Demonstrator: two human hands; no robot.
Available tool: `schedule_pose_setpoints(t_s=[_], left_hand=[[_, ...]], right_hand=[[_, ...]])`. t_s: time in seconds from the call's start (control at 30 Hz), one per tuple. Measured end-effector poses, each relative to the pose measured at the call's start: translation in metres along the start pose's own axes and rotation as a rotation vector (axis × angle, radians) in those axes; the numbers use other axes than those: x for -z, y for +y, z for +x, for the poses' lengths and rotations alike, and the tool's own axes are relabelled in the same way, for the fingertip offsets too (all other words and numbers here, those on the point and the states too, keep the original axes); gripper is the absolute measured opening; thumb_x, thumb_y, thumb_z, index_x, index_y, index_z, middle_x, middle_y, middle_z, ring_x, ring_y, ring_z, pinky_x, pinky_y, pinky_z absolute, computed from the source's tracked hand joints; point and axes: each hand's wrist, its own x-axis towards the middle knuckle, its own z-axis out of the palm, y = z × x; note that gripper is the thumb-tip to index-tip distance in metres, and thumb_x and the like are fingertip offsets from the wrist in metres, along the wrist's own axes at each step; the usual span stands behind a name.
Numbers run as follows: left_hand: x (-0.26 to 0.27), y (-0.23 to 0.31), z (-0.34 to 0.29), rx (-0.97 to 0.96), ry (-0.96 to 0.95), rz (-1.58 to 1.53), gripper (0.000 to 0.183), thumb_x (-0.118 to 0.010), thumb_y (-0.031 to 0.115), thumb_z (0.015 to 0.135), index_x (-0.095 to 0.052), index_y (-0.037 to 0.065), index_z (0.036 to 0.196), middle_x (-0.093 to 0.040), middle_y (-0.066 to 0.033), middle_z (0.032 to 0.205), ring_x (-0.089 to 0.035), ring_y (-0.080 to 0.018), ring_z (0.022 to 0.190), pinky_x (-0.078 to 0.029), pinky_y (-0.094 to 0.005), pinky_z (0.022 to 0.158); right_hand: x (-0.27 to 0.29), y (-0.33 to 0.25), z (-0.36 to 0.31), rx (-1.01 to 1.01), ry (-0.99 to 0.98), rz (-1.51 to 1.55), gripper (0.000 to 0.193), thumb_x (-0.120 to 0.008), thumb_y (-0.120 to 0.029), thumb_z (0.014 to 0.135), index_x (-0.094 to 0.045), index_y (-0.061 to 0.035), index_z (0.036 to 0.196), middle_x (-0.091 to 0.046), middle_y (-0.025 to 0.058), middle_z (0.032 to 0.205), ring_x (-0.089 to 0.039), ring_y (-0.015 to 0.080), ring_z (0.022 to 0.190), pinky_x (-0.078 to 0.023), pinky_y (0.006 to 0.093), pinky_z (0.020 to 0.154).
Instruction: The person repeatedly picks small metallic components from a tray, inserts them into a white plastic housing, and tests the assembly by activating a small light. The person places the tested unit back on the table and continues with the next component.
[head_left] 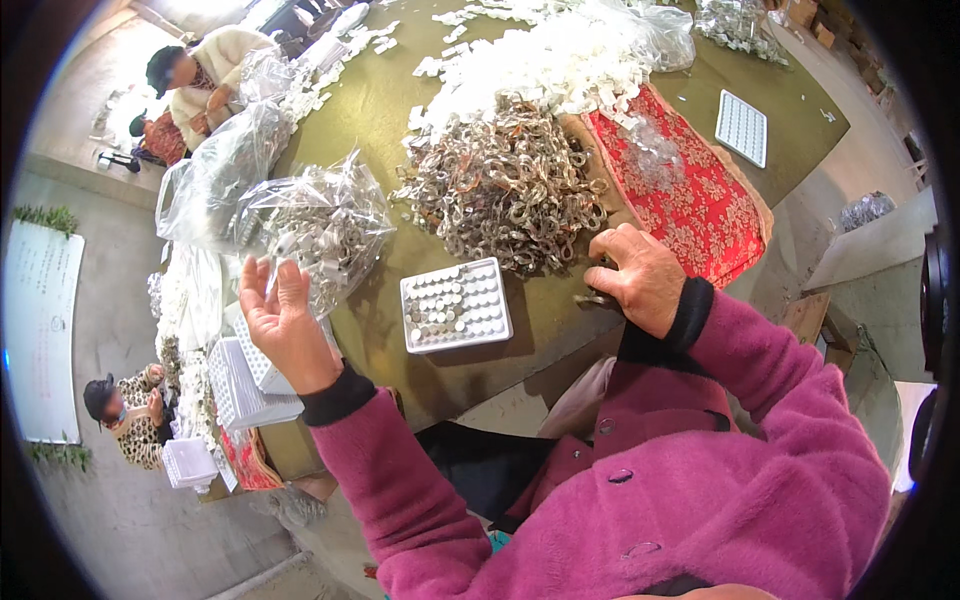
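My left hand point(288, 328) is raised over the table's left side, beside a stack of white trays. A small white piece point(271, 278) shows between its thumb and fingers, too small to make out well. My right hand point(642, 278) rests at the table's near edge, fingers curled round a small dark metal piece point(596, 299), partly hidden. Between the hands lies a white tray point(489, 331) with rows of round wells. Small silvery discs point(440, 305) sit in many wells, mostly toward its left. Beyond it is a heap of tangled metal loops point(505, 185).
White pieces point(540, 65) are heaped at the back. Clear plastic bags point(335, 215) and stacked white trays point(245, 385) stand left. A red patterned cloth point(685, 200) lies right, near another white tray point(741, 128). Two people point(215, 75) point(135, 420) sit at the left.
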Motion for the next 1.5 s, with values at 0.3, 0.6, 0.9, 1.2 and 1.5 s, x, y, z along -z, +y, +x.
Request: schedule_pose_setpoints(t_s=[0.3,0.6,0.9,1.2,1.5], left_hand=[[-0.054,-0.028,-0.178,0.169,-0.448,-0.084,0.043,-0.074,-0.011,0.088,-0.062,-0.003,0.129,-0.06,-0.0108,0.125,-0.066,-0.0181,0.102,-0.06,-0.0306,0.085],[-0.062,-0.026,-0.193,0.304,-0.525,-0.311,0.036,-0.069,-0.014,0.092,-0.06,-0.005,0.125,-0.068,-0.0113,0.111,-0.07,-0.0173,0.095,-0.06,-0.0305,0.085],[-0.051,-0.014,-0.204,0.426,-0.481,-0.382,0.023,-0.066,0.003,0.101,-0.061,-0.004,0.123,-0.07,-0.0126,0.108,-0.069,-0.0183,0.086,-0.058,-0.0313,0.072],[-0.034,-0.013,-0.218,0.727,-0.438,-0.851,0.022,-0.063,0.01,0.104,-0.061,0.0,0.124,-0.069,-0.0097,0.111,-0.066,-0.0174,0.092,-0.056,-0.0324,0.081],[-0.025,-0.007,-0.236,0.557,-0.449,-0.582,0.034,-0.063,-0.004,0.099,-0.059,-0.004,0.133,-0.069,-0.0129,0.12,-0.069,-0.0207,0.1,-0.057,-0.0328,0.091]], right_hand=[[0.0,-0.019,0.003,-0.64,0.13,1.086,0.007,-0.075,-0.008,0.093,-0.073,-0.0038,0.098,-0.07,0.0026,0.085,-0.065,0.0084,0.072,-0.052,0.0262,0.063],[-0.003,-0.051,0.003,-0.749,-0.009,1.594,0.013,-0.071,-0.011,0.098,-0.069,0.0003,0.103,-0.07,0.0025,0.084,-0.067,0.008,0.076,-0.055,0.0243,0.065],[0.013,-0.063,-0.008,-0.588,-0.013,1.482,0.026,-0.075,-0.008,0.095,-0.066,-0.0007,0.118,-0.068,0.0062,0.108,-0.066,0.0104,0.09,-0.056,0.0274,0.078],[0.026,-0.066,-0.008,0.28,0.39,0.365,0.033,-0.078,-0.004,0.076,-0.07,-0.0055,0.108,-0.071,0.0085,0.102,-0.07,0.0284,0.091,-0.056,0.0391,0.081],[0.011,-0.078,-0.03,0.103,0.173,0.539,0.014,-0.071,-0.011,0.088,-0.063,-0.003,0.096,-0.06,0.0118,0.087,-0.064,0.0324,0.078,-0.054,0.0411,0.065]])
